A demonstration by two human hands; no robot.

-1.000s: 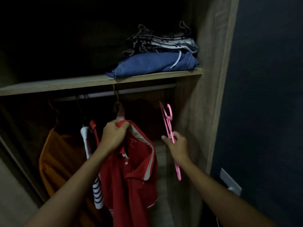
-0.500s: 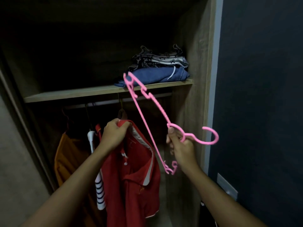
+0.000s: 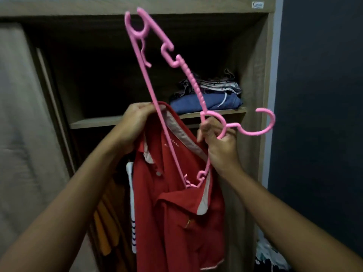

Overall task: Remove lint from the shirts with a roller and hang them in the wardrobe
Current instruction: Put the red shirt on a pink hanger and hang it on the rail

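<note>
Left hand (image 3: 135,122) grips the red shirt (image 3: 176,213) collar, right hand (image 3: 220,146) grips the tilted pink hanger (image 3: 193,85) before the wardrobe (image 3: 253,75).

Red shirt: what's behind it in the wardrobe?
Behind the red shirt, a striped garment and an orange one show at its left edge. Anything directly behind is covered.

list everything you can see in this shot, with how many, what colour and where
hanger: 1, pink, held tilted in front of the wardrobe, lower end at the shirt's collar
polo shirt: 1, red, centre, held up by the collar
folded clothes: 1 stack, blue under black-and-white, on the shelf
shelf: 1, wood, across the wardrobe
orange garment: 1, hanging lower left
striped garment: 1, white and navy, beside the red shirt
wall: dark blue, right
left hand: 1, gripping the shirt collar
right hand: 1, gripping the hanger near its hook
</note>
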